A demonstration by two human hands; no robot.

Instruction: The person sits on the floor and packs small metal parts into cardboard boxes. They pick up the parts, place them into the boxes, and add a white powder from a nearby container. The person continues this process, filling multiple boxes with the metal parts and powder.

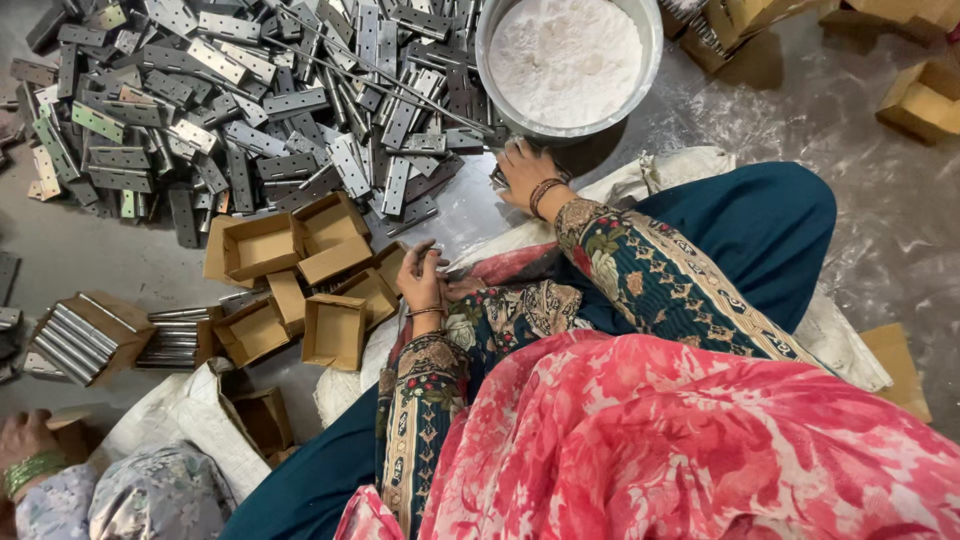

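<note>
Hinges, flat grey metal ones with screw holes, lie in a big loose heap on the floor at ten o'clock, with a few thin metal rods across them. Much of the work looks undone, judging by the size of that heap. At eight o'clock one small cardboard box is already filled with neat rows of hinges, and another stack sits just beside it. Around the centre, several open cardboard boxes stand empty.

The left hand, near the centre, is curled with its fingertips pinching a small dark metal piece; too little of it shows to name it. The right hand reaches toward twelve o'clock, fingers bent down on the floor at the edge of the heap, touching the hinges there; I cannot tell whether it grips one. Just above it stands a round metal bowl of white powder.

At seven o'clock another person's hand with green bangles rests near a white sack.
</note>
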